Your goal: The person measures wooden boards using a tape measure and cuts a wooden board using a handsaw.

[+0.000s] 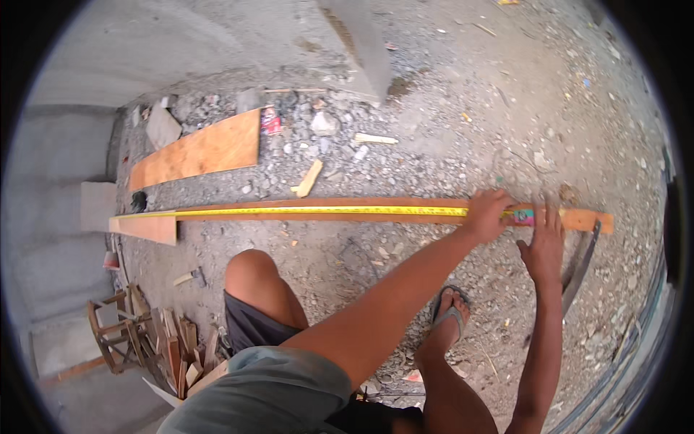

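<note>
A long brown wooden plank lies across the gravelly ground. Along it runs the extended yellow blade of a tape measure, whose teal and reddish case sits near the plank's right end. My left hand is closed over the blade just left of the case, pressing it onto the plank. My right hand reaches over the plank beside the case, fingers stretched out and slightly blurred. A dark, long, narrow tool, its kind unclear, slants against the plank's right end, partly behind my right hand.
A wide plywood piece lies on rubble by the concrete wall. Under the plank's left end is another board. A hammer-like tool, wood scraps and a wooden frame are at lower left. Cables run along the right.
</note>
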`<action>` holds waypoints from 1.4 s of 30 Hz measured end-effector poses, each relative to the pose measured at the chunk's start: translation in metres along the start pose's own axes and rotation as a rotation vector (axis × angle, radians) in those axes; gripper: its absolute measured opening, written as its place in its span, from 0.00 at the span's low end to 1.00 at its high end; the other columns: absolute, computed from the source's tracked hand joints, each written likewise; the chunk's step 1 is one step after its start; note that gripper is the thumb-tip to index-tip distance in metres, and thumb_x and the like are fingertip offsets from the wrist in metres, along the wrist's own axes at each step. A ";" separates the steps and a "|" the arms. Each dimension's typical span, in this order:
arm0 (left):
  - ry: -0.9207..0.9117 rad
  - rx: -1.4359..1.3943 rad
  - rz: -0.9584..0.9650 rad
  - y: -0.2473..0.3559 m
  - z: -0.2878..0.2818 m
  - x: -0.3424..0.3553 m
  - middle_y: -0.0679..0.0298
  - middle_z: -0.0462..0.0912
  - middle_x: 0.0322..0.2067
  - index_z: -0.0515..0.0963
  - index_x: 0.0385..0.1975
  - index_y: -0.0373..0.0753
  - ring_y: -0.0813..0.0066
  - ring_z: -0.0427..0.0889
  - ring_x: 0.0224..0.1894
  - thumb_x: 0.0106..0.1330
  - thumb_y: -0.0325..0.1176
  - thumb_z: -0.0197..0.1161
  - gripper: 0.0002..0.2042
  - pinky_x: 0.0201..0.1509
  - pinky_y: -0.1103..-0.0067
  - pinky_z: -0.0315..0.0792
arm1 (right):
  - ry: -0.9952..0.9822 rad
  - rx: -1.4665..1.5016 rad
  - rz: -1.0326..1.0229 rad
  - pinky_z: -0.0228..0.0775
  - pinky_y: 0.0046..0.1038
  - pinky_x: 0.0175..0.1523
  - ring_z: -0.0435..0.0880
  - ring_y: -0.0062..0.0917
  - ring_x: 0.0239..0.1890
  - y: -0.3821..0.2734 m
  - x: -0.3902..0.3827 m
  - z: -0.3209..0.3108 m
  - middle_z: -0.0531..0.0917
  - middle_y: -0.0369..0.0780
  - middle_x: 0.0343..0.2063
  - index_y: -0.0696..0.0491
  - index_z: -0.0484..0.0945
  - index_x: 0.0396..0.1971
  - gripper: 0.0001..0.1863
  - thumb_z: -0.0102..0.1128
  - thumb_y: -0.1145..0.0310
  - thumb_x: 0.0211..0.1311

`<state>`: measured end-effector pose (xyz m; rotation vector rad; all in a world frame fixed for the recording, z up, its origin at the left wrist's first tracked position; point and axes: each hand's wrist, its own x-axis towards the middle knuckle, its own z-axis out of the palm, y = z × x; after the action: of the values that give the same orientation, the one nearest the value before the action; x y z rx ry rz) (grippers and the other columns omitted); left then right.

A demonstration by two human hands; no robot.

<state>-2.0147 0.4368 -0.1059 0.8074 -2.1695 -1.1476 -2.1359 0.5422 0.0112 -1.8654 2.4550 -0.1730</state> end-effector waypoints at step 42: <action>-0.541 0.557 -0.496 -0.046 -0.282 -0.249 0.56 0.88 0.30 0.87 0.30 0.44 0.51 0.89 0.36 0.55 0.51 0.75 0.17 0.42 0.57 0.81 | -0.445 0.527 -0.284 0.75 0.49 0.49 0.81 0.53 0.44 -0.155 -0.074 0.049 0.79 0.51 0.39 0.56 0.80 0.44 0.22 0.70 0.75 0.44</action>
<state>-1.6390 0.4475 -0.0554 1.4760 -2.9108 -1.0758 -1.9621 0.5694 -0.0202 -1.7603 1.6511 -0.3351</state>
